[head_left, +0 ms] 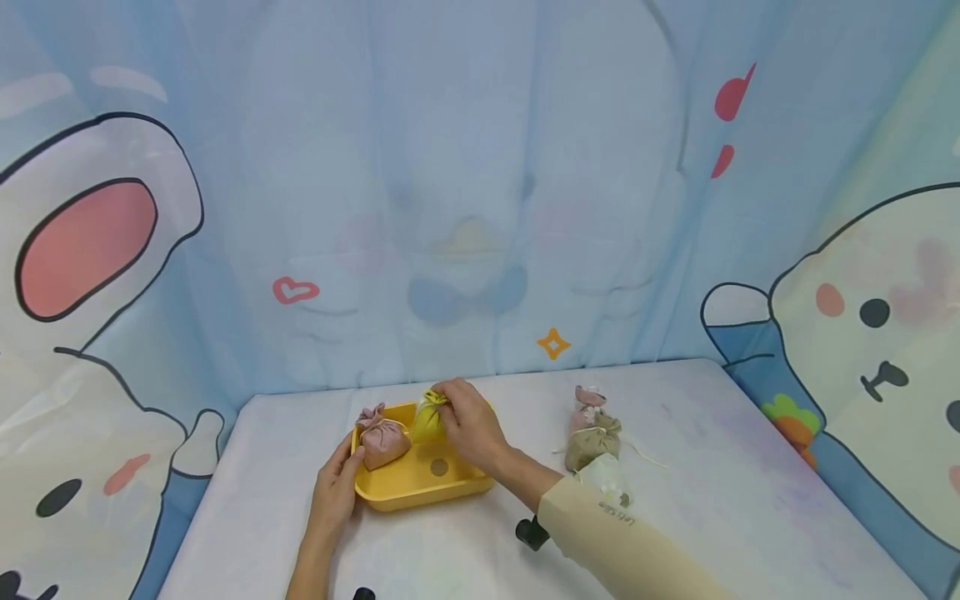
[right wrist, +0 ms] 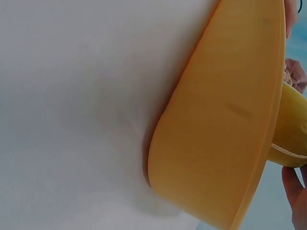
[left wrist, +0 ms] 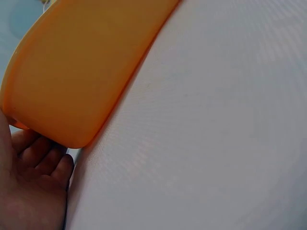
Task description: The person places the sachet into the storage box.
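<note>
A yellow tray (head_left: 420,498) stands on the white-covered table. My left hand (head_left: 333,487) grips its left end, thumb at the rim; in the left wrist view, the fingers (left wrist: 45,155) curl against the outside of the tray (left wrist: 86,72). Over the tray's far part, my right hand (head_left: 472,425) pinches a yellow drawstring pouch (head_left: 427,423) by its gathered top. A pink drawstring pouch (head_left: 386,442) sits in the tray's left side. In the right wrist view, the tray wall hides part of the yellow pouch (right wrist: 291,124); fingertips (right wrist: 290,184) show beside it.
Right of the tray lie a pink pouch (head_left: 582,412), an olive pouch (head_left: 592,448) and a white pouch (head_left: 604,475), close together, with a loose cord trailing right. A black object (head_left: 532,534) is partly beneath the right forearm. A printed curtain (head_left: 465,167) hangs behind the table.
</note>
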The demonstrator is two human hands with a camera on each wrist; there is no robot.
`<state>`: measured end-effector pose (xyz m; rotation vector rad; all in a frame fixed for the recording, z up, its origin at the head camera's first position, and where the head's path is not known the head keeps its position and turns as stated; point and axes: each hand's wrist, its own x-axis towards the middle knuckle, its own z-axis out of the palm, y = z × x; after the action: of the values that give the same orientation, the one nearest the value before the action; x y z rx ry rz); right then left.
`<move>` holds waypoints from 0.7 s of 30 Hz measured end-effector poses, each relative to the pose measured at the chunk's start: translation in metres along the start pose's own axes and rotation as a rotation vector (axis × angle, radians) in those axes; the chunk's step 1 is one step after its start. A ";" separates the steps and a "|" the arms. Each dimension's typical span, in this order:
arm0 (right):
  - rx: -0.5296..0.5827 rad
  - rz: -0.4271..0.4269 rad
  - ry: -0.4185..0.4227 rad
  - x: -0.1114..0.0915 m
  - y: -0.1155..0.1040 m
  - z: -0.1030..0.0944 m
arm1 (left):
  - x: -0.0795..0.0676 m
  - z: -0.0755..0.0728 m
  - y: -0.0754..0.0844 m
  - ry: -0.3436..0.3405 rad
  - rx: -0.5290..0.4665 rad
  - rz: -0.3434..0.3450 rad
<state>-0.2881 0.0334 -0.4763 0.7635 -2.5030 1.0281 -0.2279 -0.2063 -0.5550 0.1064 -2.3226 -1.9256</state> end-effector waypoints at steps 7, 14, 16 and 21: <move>-0.007 0.030 -0.076 -0.004 -0.013 0.005 | 0.001 0.000 -0.001 0.007 0.001 -0.007; 0.009 0.034 -0.118 -0.008 -0.020 0.012 | 0.000 0.000 -0.001 0.018 0.023 -0.020; 0.016 0.025 -0.120 -0.010 -0.022 0.014 | 0.000 0.000 0.000 0.016 0.022 -0.019; 0.030 0.022 -0.134 -0.012 -0.025 0.019 | 0.000 0.000 0.000 0.010 0.013 -0.015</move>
<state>-0.2656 0.0095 -0.4816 0.8409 -2.6193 1.0567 -0.2279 -0.2064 -0.5555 0.1346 -2.3353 -1.9123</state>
